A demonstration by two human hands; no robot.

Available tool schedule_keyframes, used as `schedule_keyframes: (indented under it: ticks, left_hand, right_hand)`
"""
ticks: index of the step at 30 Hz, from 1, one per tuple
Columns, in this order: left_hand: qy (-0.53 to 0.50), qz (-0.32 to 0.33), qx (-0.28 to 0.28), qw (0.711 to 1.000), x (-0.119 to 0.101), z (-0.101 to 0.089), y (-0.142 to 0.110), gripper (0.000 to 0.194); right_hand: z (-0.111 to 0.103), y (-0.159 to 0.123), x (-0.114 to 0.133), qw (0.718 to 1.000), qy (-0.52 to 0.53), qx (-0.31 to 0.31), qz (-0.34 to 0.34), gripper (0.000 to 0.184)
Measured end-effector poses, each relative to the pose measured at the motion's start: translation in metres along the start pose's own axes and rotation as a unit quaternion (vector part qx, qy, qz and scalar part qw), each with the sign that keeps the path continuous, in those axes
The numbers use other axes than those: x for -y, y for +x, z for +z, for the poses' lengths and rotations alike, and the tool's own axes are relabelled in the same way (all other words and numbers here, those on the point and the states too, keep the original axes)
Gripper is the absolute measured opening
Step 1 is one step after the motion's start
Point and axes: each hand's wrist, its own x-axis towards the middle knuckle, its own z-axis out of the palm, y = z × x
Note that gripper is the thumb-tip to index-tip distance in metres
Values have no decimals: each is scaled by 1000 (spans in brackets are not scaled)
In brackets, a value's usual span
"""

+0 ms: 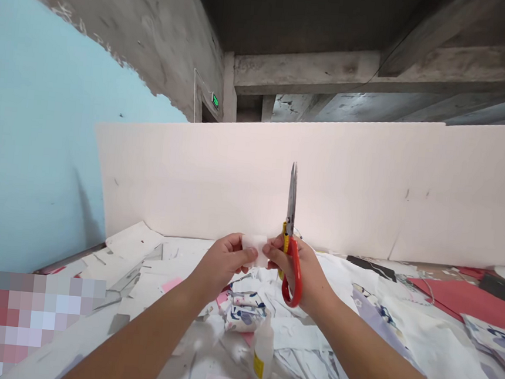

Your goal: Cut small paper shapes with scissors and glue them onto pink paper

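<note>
In the middle of the head view, my left hand (231, 257) pinches a small white strip (254, 244), cloth or paper, I cannot tell which. My right hand (303, 265) has its thumb and finger at the strip's right end. Hooked in that same hand is a pair of scissors (293, 199) with red and yellow handles, its blades pointing up and nearly closed. Below the hands lies a small patterned fabric bundle (245, 314), white with dark blue shapes. A translucent squeeze bottle (263, 347) with a yellow label stands just in front of it.
White paper and cloth scraps (138, 285) cover much of the table. At the right lie red sheets (485, 304), a black piece (372, 268) and patterned fabric (377, 309). A white panel (235, 182) stands behind the table, with a blue wall (40, 135) at the left.
</note>
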Motion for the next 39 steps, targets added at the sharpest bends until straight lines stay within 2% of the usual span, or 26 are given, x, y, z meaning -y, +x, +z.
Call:
schedule_keyframes:
  ticks: [2,5,8,13,17,21,26,31,34,36,39]
  left_hand:
    - [15,-23,36,999,-1,0,-1,11]
    - [35,-32,71,996,1,0,-1,7]
    - [21,-20,45,999,6,-2,1,6]
    - [-16,-20,-4,1000,12,0,4,15]
    - [-40,-4,22,999,12,6,1,25]
    - [-48,11,36,998,11,7,0,24]
    - [-58,-11,7,998,9,4,1,19]
    - [-57,20,-25,998,6,-1,5,21]
    - [-75,27,-75,994,3,-6,8,25]
    - [-84,29,-96,991,1,-9,9,28]
    - [-74,23,-114,990,1,-12,10,31]
  right_hand:
    - [0,-1,2,1000,10,13,1,24]
    - [0,-1,4,1000,6,0,9,25]
    - [0,-1,4,1000,6,-11,5,22]
    - [-1,1,0,1000,16,0,4,18]
    - [-1,2,-4,999,43,16,-8,18]
    - [-1,2,-4,999,53,-6,-6,19]
    - [0,0,-3,1000,21,-10,2,21]
    - [-3,2,-5,1000,16,5,4,25]
    - [-10,5,-3,998,-54,39,-2,29]
    - [-16,7,0,991,-118,69,5,26]
    - [-23,9,3,982,-144,114,35,24]
